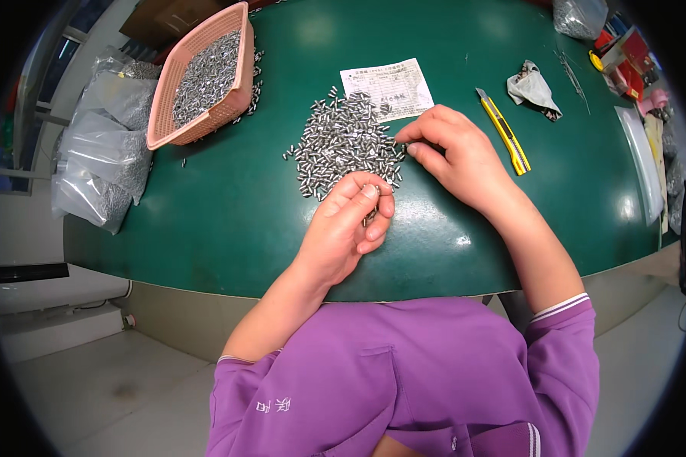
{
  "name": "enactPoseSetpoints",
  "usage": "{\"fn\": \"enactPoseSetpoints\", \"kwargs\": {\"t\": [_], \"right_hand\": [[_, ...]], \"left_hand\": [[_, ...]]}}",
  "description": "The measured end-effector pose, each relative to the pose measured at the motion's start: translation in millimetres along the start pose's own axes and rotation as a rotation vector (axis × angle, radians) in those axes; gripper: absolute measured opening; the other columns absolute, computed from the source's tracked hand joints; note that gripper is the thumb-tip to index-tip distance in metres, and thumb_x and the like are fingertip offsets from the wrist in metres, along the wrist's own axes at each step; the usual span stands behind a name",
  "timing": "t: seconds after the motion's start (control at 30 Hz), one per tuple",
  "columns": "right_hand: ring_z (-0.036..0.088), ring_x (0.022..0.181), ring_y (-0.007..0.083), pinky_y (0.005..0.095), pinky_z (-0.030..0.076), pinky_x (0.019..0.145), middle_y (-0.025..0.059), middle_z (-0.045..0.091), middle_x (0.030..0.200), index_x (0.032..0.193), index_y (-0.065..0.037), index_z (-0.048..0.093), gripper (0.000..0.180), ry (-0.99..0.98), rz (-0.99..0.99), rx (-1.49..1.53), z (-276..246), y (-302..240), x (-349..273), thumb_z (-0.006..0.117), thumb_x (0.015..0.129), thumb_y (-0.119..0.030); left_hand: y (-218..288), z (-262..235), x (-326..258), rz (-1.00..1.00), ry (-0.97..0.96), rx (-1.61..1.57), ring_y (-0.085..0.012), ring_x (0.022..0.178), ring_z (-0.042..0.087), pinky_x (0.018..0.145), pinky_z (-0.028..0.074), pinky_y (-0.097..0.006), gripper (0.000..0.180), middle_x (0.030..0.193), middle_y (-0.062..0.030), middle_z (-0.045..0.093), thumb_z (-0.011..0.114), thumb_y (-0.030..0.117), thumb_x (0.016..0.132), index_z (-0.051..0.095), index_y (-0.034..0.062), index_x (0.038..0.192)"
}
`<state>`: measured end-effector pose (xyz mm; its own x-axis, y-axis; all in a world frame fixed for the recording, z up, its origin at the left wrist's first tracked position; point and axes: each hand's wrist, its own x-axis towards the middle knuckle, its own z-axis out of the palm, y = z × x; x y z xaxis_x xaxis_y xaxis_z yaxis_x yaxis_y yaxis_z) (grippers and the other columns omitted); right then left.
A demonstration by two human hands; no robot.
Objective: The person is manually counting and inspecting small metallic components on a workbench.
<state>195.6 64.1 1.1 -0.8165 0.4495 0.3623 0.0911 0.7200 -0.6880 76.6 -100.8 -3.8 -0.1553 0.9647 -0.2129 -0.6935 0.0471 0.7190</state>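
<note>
The pile of small metal pins (345, 142) is spread on the green table (229, 213), just in front of a printed paper slip (389, 87) whose near edge is partly covered by the pins. Individual pins are too small to be told apart in detail, and their exact shape cannot be made out.

The left hand (347, 228) is curled at the near edge of the pile, palm turned inward, with thumb and forefinger pressed together on a few pins — how many are held inside the curled fingers is hidden. The right hand (453, 152) is laid at the pile's right edge, wrist raised, fingertips closed together on the pins there; whether one is actually gripped cannot be told.

A pink basket (164, 114) filled with more pins is placed at the far left, its far end bent by the lens. Clear plastic bags (103, 164) of pins are stacked beside it, over the table's left edge. A yellow utility knife (504, 132) is seen right of the right hand, and a crumpled rag (533, 90) beyond it. Items at the far right rim — red and white objects — are distorted and cut off, and cannot be identified.
</note>
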Motion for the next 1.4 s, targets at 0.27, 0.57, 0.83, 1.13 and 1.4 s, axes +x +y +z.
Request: {"fn": "enactPoseSetpoints", "kwargs": {"t": [0.27, 0.57, 0.83, 1.13, 1.4], "right_hand": [[0.056, 0.090, 0.0269, 0.0375, 0.047, 0.077, 0.0068, 0.058, 0.085, 0.088, -0.009, 0.064, 0.014, -0.024, 0.010, -0.199, 2, 4, -3, 0.065, 0.073, -0.009], [0.058, 0.084, 0.0280, 0.0366, 0.047, 0.073, 0.0089, 0.059, 0.085, 0.086, -0.005, 0.063, 0.014, -0.065, 0.004, -0.216, -2, 6, -2, 0.066, 0.073, -0.005], [0.060, 0.080, 0.0285, 0.0366, 0.049, 0.069, 0.0109, 0.060, 0.085, 0.087, -0.004, 0.063, 0.013, -0.090, 0.055, -0.241, -11, 4, -3, 0.064, 0.074, -0.004], [0.055, 0.077, 0.0120, 0.0253, 0.046, 0.071, 0.0050, 0.055, 0.088, 0.090, -0.002, 0.060, 0.008, -0.168, 0.179, 0.299, -4, -13, -1, 0.060, 0.083, -0.005], [0.054, 0.077, 0.0063, 0.0223, 0.045, 0.074, -0.0002, 0.057, 0.085, 0.093, -0.003, 0.059, 0.007, -0.361, 0.285, 0.836, 8, -16, -3, 0.056, 0.089, -0.008]], "left_hand": [[3, 1, -2, -0.041, 0.003, 0.014, -0.0095, 0.059, 0.040, 0.043, 0.031, -0.018, 0.020, 0.087, -0.0097, 0.050, 0.035, 0.014, 0.096, 0.049, 0.0014, 0.105], [2, -2, -2, -0.056, 0.008, 0.018, -0.0090, 0.065, 0.044, 0.049, 0.034, -0.020, 0.015, 0.088, -0.0062, 0.053, 0.042, 0.016, 0.094, 0.051, 0.0049, 0.098], [2, -2, -2, -0.063, 0.002, 0.018, -0.0086, 0.064, 0.044, 0.048, 0.034, -0.020, 0.015, 0.087, -0.0056, 0.053, 0.042, 0.017, 0.095, 0.052, 0.0051, 0.096], [3, 0, -1, -0.060, 0.008, 0.035, -0.0050, 0.062, 0.043, 0.047, 0.033, -0.018, 0.009, 0.089, -0.0042, 0.052, 0.047, 0.011, 0.094, 0.051, 0.0058, 0.100], [0, -1, -2, 0.006, 0.058, 0.033, -0.0043, 0.061, 0.042, 0.047, 0.033, -0.017, 0.015, 0.087, -0.0042, 0.051, 0.052, 0.009, 0.091, 0.049, 0.0065, 0.106]]}}
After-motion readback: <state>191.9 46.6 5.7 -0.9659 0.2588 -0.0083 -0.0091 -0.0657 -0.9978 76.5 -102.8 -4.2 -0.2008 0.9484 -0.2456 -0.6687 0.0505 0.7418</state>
